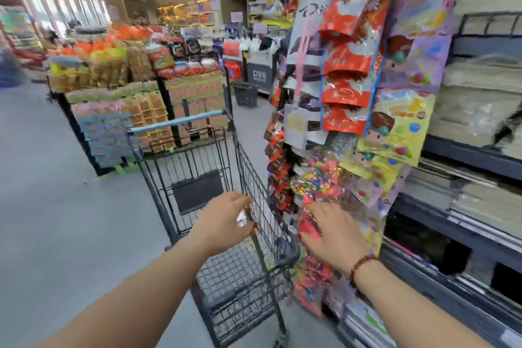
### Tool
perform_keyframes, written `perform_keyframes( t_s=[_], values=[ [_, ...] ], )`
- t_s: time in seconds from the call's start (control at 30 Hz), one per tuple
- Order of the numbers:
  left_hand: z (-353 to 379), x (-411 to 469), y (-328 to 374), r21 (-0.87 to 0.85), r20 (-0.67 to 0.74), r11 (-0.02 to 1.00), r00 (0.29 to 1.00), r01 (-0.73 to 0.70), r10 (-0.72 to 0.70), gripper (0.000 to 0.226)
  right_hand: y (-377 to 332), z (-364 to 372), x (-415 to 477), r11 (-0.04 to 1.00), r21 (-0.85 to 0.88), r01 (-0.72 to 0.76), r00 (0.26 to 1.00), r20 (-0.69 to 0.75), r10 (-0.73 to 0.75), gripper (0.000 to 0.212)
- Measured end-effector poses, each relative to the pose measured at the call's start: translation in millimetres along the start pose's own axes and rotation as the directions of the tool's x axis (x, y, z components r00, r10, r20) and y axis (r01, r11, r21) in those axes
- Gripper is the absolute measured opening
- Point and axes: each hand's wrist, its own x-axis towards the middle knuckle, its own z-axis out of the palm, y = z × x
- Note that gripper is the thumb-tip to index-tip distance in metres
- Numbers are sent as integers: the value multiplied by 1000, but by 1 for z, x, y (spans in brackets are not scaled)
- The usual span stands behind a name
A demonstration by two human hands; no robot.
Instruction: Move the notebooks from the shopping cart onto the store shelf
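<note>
- The left hand (220, 223) grips the top rim of the right wall of the black wire shopping cart (197, 167), its fingers curled round the wire.
- The right hand (336, 234), fingers released and spread, is over the colourful hanging snack packets (347, 45).
- Blurred stacks of pale flat notebooks (485, 200) lie on the dark metal store shelf (466, 154), right of the cart.

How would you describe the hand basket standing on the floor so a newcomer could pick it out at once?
Start at the wire shopping cart in the middle of the aisle and look past its blue handle toward the dark counter. On the grey floor by that counter stands the hand basket. Unlike the cart, it is low, dark and stands alone.
</note>
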Motion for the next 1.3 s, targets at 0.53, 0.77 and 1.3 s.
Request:
perform_keyframes(
  t_s=[0.53, 0.77, 1.3],
  values=[
    [-83, -70, -215, -12, -61, 996, 994, 87, -87, 56, -229, 53, 124, 985, -21, 170, 979, 115, -167, 68],
    [-75, -12, -264, -7, -61, 998, 996, 67, -68, 53, -232, 81, 202, 992, 23, 127, 983, 129, -129, 69],
    [4, 161, -358, 47, 219, 991, 969, -126, 113, 58, -179, 154, 331, 992, 92, -82, 978, 199, 63, 61]
  ],
)
